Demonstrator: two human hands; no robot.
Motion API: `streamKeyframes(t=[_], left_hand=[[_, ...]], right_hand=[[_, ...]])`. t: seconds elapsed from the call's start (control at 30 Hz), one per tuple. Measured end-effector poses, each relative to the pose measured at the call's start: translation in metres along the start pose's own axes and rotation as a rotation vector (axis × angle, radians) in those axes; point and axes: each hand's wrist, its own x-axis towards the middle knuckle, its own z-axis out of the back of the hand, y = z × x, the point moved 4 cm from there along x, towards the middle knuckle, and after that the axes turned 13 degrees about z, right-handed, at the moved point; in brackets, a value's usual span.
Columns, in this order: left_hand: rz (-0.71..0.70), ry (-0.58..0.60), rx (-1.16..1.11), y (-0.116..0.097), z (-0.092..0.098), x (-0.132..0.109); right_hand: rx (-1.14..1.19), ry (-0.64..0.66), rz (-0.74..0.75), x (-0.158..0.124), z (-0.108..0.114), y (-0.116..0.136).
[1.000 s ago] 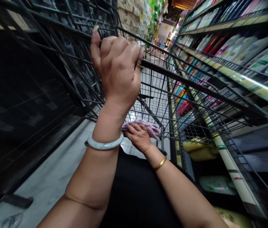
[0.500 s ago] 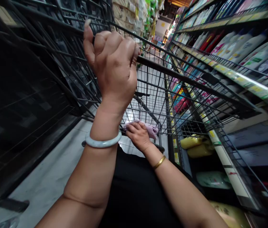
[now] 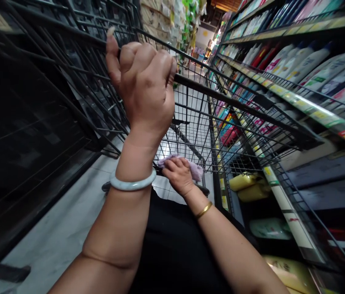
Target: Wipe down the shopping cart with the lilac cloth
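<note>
Wrapped round the handle bar of a dark wire shopping cart (image 3: 218, 94) is my left hand (image 3: 146, 83), its thumb sticking up at the left. A pale green bangle (image 3: 133, 183) circles that wrist. Lower and farther right, my right hand (image 3: 179, 173) presses a lilac cloth (image 3: 196, 170) against the cart's low rear edge, with fingers curled over it. A gold bracelet (image 3: 204, 210) is on the right wrist. My palms and the undersides of my fingers are hidden. Through the wire mesh the pale floor shows.
Shelves of bottles (image 3: 307, 65) with price strips line the right side, close to the cart. Yellow containers (image 3: 247, 183) lie on a lower shelf. Dark wire racking or carts (image 3: 68, 53) stand at left. Hanging packets (image 3: 187, 24) are farther ahead, above pale floor tiles (image 3: 68, 216).
The shelves on the right have shifted slightly to the left in view, and the cart's right end with them. Both hands keep nearly the same places and grips.
</note>
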Motion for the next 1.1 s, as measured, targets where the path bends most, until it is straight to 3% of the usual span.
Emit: streamKeyframes(t=[0.17, 0.37, 0.53, 0.63, 0.77, 0.97, 1.1], left_hand=[[0.040, 0.129, -0.048, -0.009, 0.015, -0.003], [0.078, 0.185, -0.102, 0.001, 0.003, 0.001], [0.073, 0.216, -0.105, 0.005, -0.001, 0.002], [0.077, 0.218, -0.108, 0.003, 0.001, 0.002], [0.060, 0.224, -0.110, 0.002, 0.006, 0.001], [0.003, 0.194, -0.076, -0.001, 0.015, -0.005], [-0.027, 0.180, -0.048, 0.000, 0.019, -0.006]], right_hand=[[-0.092, -0.106, -0.134, 0.020, 0.025, -0.013], [-0.021, 0.005, 0.040, 0.017, -0.006, 0.008], [-0.036, -0.158, -0.142, 0.051, 0.013, -0.001], [-0.039, -0.157, -0.184, 0.060, 0.009, 0.004], [0.035, -0.138, -0.010, 0.058, -0.009, 0.022], [-0.087, -0.333, -0.163, 0.091, 0.021, 0.009], [-0.039, -0.375, -0.084, 0.098, 0.009, 0.023]])
